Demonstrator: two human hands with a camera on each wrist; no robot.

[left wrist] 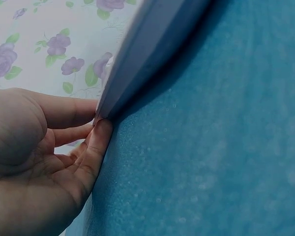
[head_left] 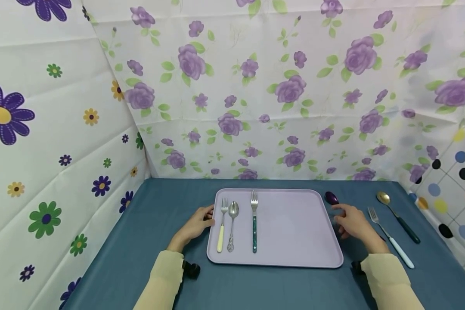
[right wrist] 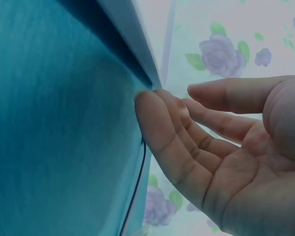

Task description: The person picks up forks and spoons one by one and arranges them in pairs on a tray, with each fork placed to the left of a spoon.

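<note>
Surface: flat table [head_left: 263, 288] under a blue-teal cloth. Fabric sheets on three sides: back sheet [head_left: 263, 97] white with purple roses and green leaves, left sheet [head_left: 69, 183] white with purple, green and yellow daisies, right sheet [head_left: 455, 211] with coloured dots and thin lines. All three show light fold creases or wrinkles.

Tray [head_left: 294, 228]: lavender, rounded corners, near mid-table between the hands. On its left part, handles toward the person: yellow-handled fork [head_left: 220, 237], then ornate silver spoon [head_left: 231, 226] just beside it, then green-handled fork [head_left: 254, 228] a bit apart. Right part of tray is bare.

Off-tray, right side: purple spoon [head_left: 331, 198] just past the tray's edge, most of it behind the right hand; white-handled fork [head_left: 395, 245] and gold spoon [head_left: 404, 226] with dark green handle further right, both slanted.

Left hand [head_left: 193, 222]: pinches the tray's left edge, thumb at the rim, fingers low against the side.

Right hand [head_left: 352, 221]: relaxed, fingers loosely bent, thumb clear of the tray, gripping nothing. Fingertips sit right at the tray's right edge; can't tell if they touch.

Cream sleeves [head_left: 389, 280] on both arms, black wrist units [head_left: 192, 270] below the cuffs.
</note>
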